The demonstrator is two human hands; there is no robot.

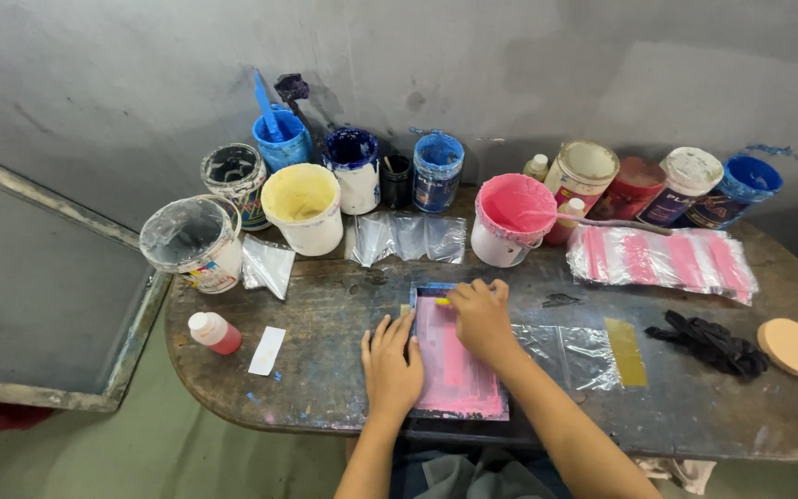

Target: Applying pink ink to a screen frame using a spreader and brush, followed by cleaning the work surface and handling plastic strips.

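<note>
Left hand (pixel 390 356) lies flat, fingers spread, on the small pink-inked screen frame (pixel 457 356) — right hand (pixel 480 314) is clamped on a yellow-handled tool (pixel 442 301). If the flat hand loosens, the frame could likely slide and smear ink.

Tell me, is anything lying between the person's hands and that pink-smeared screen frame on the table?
Nothing visible does. The left hand lies flat on the left edge of the pink-smeared screen frame, and the right hand presses on its top, pinching a small yellow piece in the fingers.
</note>
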